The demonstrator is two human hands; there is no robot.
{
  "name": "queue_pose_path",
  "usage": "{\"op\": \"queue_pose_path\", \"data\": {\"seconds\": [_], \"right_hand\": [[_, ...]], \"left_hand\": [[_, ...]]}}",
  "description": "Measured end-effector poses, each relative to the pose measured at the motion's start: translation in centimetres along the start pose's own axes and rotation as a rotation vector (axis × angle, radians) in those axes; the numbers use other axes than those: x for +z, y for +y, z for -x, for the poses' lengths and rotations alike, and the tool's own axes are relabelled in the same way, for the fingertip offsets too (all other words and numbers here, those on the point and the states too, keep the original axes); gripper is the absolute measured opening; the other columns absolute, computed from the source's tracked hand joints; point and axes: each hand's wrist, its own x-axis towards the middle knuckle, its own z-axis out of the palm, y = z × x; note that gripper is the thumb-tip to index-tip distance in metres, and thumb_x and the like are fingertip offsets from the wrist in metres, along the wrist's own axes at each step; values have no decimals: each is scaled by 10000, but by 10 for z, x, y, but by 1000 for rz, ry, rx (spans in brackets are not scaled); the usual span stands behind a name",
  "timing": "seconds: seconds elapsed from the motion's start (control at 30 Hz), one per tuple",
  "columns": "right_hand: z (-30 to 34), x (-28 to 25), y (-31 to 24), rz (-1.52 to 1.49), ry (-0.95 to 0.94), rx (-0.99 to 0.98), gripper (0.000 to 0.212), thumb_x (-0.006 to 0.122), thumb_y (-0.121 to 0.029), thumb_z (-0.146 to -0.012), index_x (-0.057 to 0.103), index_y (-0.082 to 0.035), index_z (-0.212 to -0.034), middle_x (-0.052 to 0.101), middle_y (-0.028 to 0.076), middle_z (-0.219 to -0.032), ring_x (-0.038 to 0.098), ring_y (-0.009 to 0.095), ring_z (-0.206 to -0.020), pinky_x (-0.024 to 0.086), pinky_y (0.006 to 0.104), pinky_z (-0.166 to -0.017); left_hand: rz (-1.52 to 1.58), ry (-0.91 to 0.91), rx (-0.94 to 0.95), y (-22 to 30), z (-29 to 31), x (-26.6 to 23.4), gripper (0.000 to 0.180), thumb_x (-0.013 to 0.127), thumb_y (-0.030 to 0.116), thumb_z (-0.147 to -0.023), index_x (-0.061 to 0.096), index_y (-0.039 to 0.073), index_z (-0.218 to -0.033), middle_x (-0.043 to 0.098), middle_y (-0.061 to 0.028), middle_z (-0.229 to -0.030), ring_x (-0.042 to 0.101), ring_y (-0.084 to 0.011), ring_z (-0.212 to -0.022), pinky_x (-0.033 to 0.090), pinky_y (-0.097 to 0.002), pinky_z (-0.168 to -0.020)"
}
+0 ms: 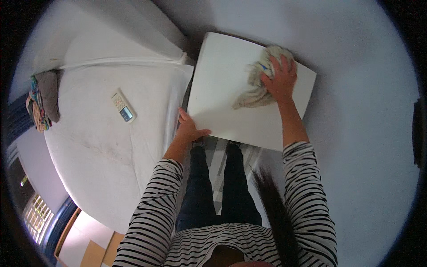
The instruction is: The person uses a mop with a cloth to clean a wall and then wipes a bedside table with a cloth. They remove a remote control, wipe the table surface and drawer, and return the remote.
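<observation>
Cloth [255, 95], pale and crumpled, with a small blue patch showing, lies on the white table [218, 80] toward its far right corner, partly covered by the person's right hand [282, 84]. From where I stand, the far left of the room has a bright window [38, 214] behind a grille, some dark blue fabric [20, 122], and low down a piece of white and brown furniture [92, 252]. A bright patterned bundle [38, 111] sits against a grey cushion [48, 95] on the edge of the bed [98, 164], which has a rumpled white cover. A pale remote control [122, 106] lies loose on it. The bed crowds close beside the table's left edge. At the near left corner is the left hand [189, 130], its thumb and forefinger spread wide about the corner; the other fingers are hidden, so I cannot tell whether they grip. The person's dark-trousered legs [200, 187] stand right before the table's near edge, over a patterned floor [218, 162]. Farther right, the right hand's fingers are spread well apart, laid over the cloth against the tabletop. A bluish wall [356, 133] hems in the table on the right. As for writing, the remote's markings are too small to read.
</observation>
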Motion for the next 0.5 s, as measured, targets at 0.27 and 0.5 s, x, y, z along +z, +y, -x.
{"op": "queue_pose_path", "data": {"seconds": [0.27, 0.5], "right_hand": [[159, -17, 68, 92, 15, 498, 762, 664, -484, -723, 412, -138, -1354, 288, 239, -1392, 225, 440, -1295, 194, 611, -1030], [151, -25, -97, -147, -272, 140, 769, 756, -399, -633, 453, -274, -1329, 273, 110, -1437, 145, 416, -1342, 170, 638, -1033]], "left_hand": [[-21, 2, 20, -3, -2, 6, 1498, 895, 338, -533, -334, -13, -1314, 78, -366, -1423, 223, -411, -1337, 237, -431, -1100], [-92, 47, 27, -10, -7, 7, 1485, 899, 328, -531, -301, -21, -1333, 92, -297, -1455, 221, -369, -1343, 199, -399, -1117]]}}
